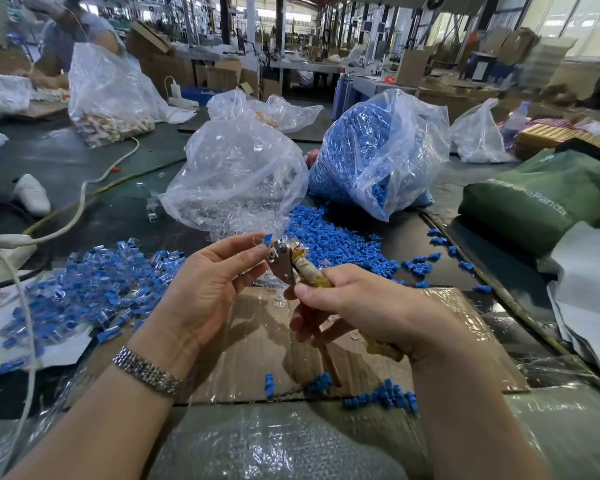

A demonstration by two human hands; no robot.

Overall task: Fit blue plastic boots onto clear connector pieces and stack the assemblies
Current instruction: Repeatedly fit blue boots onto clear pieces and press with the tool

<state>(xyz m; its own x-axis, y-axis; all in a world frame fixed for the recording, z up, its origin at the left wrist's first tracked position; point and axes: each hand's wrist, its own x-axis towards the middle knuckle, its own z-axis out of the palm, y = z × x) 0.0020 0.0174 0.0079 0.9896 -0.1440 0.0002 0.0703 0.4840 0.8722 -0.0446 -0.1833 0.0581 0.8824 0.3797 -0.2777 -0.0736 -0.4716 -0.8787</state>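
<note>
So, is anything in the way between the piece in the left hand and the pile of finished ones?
Nothing visible. The left hand pinches the blue piece at the pliers; the pile lies to its left over bare table.

My dark table [84, 157] carries a taped cardboard sheet [257, 341]; behind it sit two bags, clear connectors [236, 174] and blue boots [371, 157]; finished assemblies [94, 285] lie left of it.

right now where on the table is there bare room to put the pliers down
The cardboard sheet under the right hand is mostly bare, and so is the dark table strip left of the clear bag. It is crowded at the finished pile on the left and the loose boots ahead.
</note>
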